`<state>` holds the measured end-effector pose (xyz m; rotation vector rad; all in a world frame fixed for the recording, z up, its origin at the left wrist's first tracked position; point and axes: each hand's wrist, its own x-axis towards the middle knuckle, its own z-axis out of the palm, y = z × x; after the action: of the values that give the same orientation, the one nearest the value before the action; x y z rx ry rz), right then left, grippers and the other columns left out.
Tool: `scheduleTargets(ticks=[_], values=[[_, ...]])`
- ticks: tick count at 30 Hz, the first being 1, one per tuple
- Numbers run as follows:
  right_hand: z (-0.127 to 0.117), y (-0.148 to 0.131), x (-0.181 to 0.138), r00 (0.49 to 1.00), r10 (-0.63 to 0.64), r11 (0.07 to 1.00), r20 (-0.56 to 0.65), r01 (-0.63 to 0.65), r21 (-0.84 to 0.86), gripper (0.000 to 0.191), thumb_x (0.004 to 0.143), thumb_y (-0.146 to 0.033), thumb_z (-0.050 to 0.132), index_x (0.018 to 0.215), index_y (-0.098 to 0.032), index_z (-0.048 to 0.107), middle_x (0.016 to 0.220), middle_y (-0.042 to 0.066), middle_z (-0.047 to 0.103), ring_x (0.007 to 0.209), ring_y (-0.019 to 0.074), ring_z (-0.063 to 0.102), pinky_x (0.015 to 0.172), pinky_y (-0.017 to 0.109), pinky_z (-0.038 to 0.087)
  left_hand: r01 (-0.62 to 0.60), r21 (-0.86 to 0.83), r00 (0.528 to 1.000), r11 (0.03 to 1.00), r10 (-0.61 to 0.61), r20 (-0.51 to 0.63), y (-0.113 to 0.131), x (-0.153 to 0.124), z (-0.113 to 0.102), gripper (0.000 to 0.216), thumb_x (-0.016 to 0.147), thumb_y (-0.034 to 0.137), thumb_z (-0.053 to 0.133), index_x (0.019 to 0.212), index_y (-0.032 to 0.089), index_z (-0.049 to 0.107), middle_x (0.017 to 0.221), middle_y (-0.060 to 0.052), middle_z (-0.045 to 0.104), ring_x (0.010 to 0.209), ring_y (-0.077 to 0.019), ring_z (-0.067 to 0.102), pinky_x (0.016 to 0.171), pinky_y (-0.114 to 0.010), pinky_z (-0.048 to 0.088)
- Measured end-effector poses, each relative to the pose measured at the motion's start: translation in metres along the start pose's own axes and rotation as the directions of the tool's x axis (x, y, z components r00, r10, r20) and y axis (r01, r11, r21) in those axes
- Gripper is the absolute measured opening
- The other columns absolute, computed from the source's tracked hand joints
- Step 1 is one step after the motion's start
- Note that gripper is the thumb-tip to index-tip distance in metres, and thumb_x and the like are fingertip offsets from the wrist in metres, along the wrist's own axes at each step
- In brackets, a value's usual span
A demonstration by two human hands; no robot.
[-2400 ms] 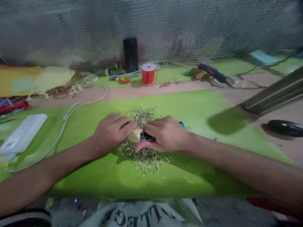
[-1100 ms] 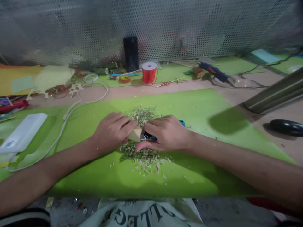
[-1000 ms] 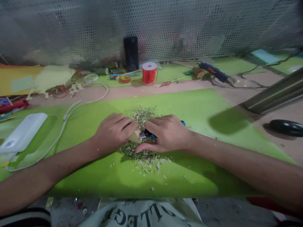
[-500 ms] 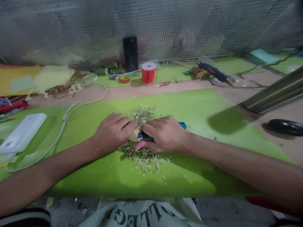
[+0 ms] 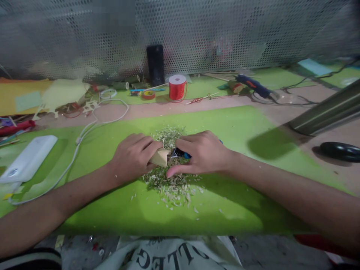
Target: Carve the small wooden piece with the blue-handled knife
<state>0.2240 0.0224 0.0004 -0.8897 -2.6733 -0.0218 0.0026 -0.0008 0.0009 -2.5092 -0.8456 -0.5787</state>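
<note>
A pale, carved piece of wood (image 5: 159,157) sticks out from my left hand (image 5: 136,155), whose fingers wrap round it; the rest of it is hidden in the palm. My right hand (image 5: 206,153) grips a utility knife (image 5: 180,153) with a black and blue body, its short blade pointing left at the wood's end. A small gap seems to lie between blade and wood. The right thumb is stretched out below the knife. Under both hands spreads a heap of shavings (image 5: 177,187) on the green mat (image 5: 112,217).
A white power bank (image 5: 29,157) with a white cable lies at left. Along the back stand a phone (image 5: 155,64), a red thread spool (image 5: 177,88) and a blue glue gun (image 5: 254,86). A metal cylinder (image 5: 329,108) and a dark rounded object (image 5: 340,151) are at right.
My right hand has moved slightly right and up with the knife, drawing the blade off the wood. More of the wood's end now shows. My left hand has barely moved.
</note>
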Motion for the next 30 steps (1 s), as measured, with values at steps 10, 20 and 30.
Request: scheduleTargets(ticks=[10,20,30], values=[[-0.023,0.010,0.006,0.954,0.212,0.963,0.210,-0.168,-0.211,0.039,0.094,-0.052,0.040,0.091,-0.017,0.057,0.078,0.005,0.066,0.054,0.0145,0.048,0.050,0.028,0.013,0.075,-0.105,0.995,0.992,-0.081,-0.055,0.000,-0.001,0.001,0.017,0.092,0.034,0.053,0.094,0.018,0.060,0.066,0.001,0.066,0.053,-0.0140,0.057,0.052,-0.027,0.037],[-0.028,0.002,0.006,0.926,0.305,0.931,0.221,-0.241,-0.274,0.017,0.083,-0.025,0.045,0.086,-0.019,0.061,0.075,0.006,0.068,0.058,0.0165,0.052,0.050,0.030,0.013,0.328,-0.513,0.944,0.793,-0.303,0.135,0.003,0.001,-0.006,0.024,0.093,0.032,0.045,0.092,0.017,0.063,0.072,0.001,0.069,0.059,-0.0108,0.060,0.055,-0.021,0.044],[-0.025,-0.012,0.001,0.947,0.238,0.971,0.215,-0.228,-0.071,0.010,0.087,-0.022,0.047,0.092,-0.017,0.055,0.081,0.005,0.066,0.057,0.0148,0.050,0.051,0.029,0.016,0.177,-0.693,0.975,0.699,-0.220,0.028,0.000,-0.005,0.002,0.036,0.099,0.043,0.037,0.097,0.016,0.059,0.083,-0.007,0.067,0.076,-0.0146,0.061,0.069,-0.029,0.050]])
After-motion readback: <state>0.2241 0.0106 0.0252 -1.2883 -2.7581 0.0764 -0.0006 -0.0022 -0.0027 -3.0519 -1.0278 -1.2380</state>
